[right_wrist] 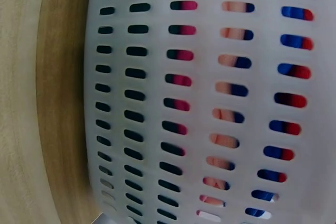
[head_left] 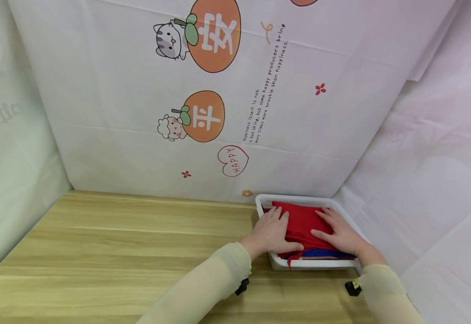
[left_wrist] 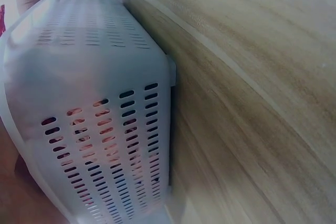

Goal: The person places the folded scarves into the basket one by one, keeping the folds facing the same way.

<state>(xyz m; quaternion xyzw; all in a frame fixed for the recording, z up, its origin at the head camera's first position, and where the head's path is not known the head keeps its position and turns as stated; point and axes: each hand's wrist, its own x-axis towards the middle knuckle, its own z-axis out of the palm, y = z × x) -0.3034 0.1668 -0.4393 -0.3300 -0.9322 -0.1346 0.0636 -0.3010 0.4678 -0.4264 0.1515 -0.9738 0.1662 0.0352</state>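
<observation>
A red folded cloth (head_left: 302,220) lies on top of the pile inside a white plastic basket (head_left: 320,264). My left hand (head_left: 271,231) rests on its left part with fingers spread, and my right hand (head_left: 342,231) presses on the right part, fingers mostly straight. Below the red layer, a blue cloth (head_left: 324,253) shows along the near side. A thin red strip (head_left: 293,258) hangs over the basket's front rim. Through the slots in the right wrist view, layers of blue, peach, pink and dark fabric are visible. Neither hand's fingers appear in the wrist views.
The basket stands at the right rear of a wooden table (head_left: 138,238), close to the white printed sheet (head_left: 300,171) behind it. Another white sheet (head_left: 433,189) rises just to the right. Bare wood extends left of the basket.
</observation>
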